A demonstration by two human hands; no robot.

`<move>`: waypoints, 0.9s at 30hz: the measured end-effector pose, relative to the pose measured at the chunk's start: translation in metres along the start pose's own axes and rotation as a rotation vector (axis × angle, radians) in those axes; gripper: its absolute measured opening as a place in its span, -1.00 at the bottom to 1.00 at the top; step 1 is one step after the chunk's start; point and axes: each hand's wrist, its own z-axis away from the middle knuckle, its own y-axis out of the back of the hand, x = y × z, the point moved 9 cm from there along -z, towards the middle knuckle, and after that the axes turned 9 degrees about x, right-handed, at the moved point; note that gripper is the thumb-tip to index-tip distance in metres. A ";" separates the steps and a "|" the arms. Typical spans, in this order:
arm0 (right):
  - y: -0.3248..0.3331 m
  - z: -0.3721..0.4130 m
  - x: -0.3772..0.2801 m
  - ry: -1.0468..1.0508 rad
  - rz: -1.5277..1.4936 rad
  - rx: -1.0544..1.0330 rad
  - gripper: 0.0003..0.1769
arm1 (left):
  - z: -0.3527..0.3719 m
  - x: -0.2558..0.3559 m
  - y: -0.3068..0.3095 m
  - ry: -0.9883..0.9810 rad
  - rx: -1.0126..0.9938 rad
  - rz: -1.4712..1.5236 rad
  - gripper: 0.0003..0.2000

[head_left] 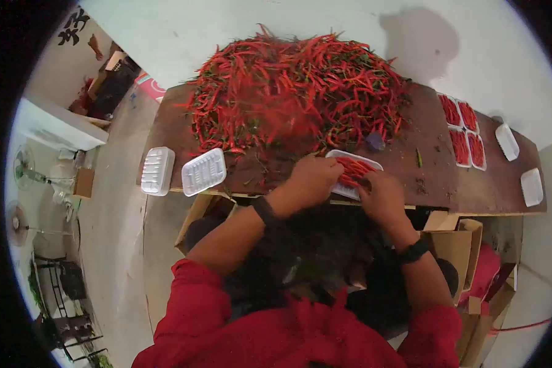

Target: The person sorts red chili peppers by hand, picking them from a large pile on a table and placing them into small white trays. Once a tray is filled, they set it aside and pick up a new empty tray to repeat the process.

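Note:
Red chilies [351, 170] lie in a white tray [374, 164] at the table's front edge. My left hand [313, 178] is at the tray's left side, fingertips touching the chilies; its fingers are bent and partly hidden. On the right side my right hand [381, 195] has its thumb and fingers against the chilies' ends. A large heap of red chilies with green stems [294, 86] covers the table behind the tray. To the left are an empty white tray [203, 172] and a stack of white trays [157, 171].
Filled chili trays [461, 147] stand together at the right of the brown table [423, 122]. Two more white trays [507, 142] lie beyond them. A green chili [419, 157] is on the tabletop. Cardboard boxes [466, 245] stand below the right edge, and fans are at far left.

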 end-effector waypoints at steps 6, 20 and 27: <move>0.002 -0.001 -0.006 0.020 0.067 -0.005 -0.78 | 0.001 -0.021 0.021 0.092 0.001 -0.101 -0.90; 0.005 0.002 -0.021 0.144 -0.041 0.053 -0.84 | 0.044 -0.127 0.069 0.613 0.024 -0.258 -0.70; -0.005 0.001 -0.021 0.014 -0.186 -0.003 -0.81 | 0.056 -0.105 0.066 0.717 0.024 0.247 -0.70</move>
